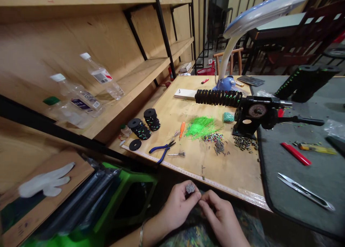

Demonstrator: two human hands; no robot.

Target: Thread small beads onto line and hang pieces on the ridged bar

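Just in front of the table's near edge, my left hand (180,204) is closed around a small grey bundle (190,188) whose knobbly end pokes out above the fingers. What the bundle is made of is too small to tell. My right hand (222,214) is closed in a pinch, its fingertips touching or nearly touching the left thumb. Anything between those fingertips is hidden. Small metal pieces (203,172) lie on the table edge beyond my hands. Farther in are blue-handled pliers (162,150), green strands (202,126), coloured beads (212,137) and a grey pile of small parts (219,148).
A hand-cranked winder (252,114) with black spools (218,97) stands at the back right under a lamp (225,83). Thread snips (306,192) and a red tube (295,154) lie on the grey mat (283,211). Black spools (139,128) stand left; bottles (104,76) rest on the shelf.
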